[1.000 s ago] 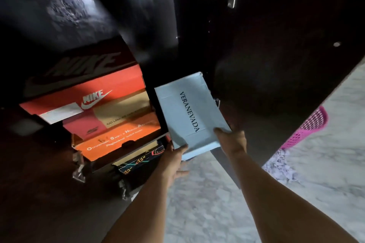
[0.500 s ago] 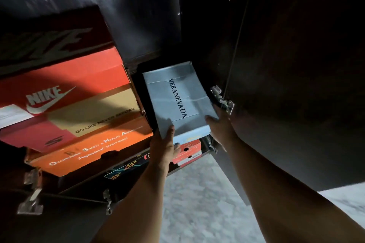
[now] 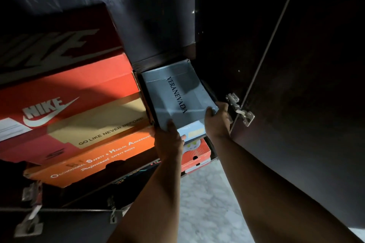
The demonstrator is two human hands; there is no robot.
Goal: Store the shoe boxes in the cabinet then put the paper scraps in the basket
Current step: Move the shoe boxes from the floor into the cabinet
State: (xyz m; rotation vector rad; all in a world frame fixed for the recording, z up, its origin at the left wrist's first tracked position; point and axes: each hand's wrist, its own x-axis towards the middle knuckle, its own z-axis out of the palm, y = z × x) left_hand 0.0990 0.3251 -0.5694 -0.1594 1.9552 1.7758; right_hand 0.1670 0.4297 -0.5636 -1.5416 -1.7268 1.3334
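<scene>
A light blue shoe box lettered VERANEVADA lies partly inside the dark cabinet, on top of a red and white box. My left hand holds its near left corner, thumb on the lid. Gripping the near right corner is my right hand. To the left stands a stack: a red Nike box, a tan and red box below it, and an orange safety-shoe box at the bottom.
The open cabinet door stands close on the right, its metal hinge beside my right hand. More hinges show at the lower left. Pale marble floor lies below.
Both hands have pushed the blue box deeper into the cabinet, next to the stack. The view has closed in on the shelf; the pink basket seen earlier is out of frame.
</scene>
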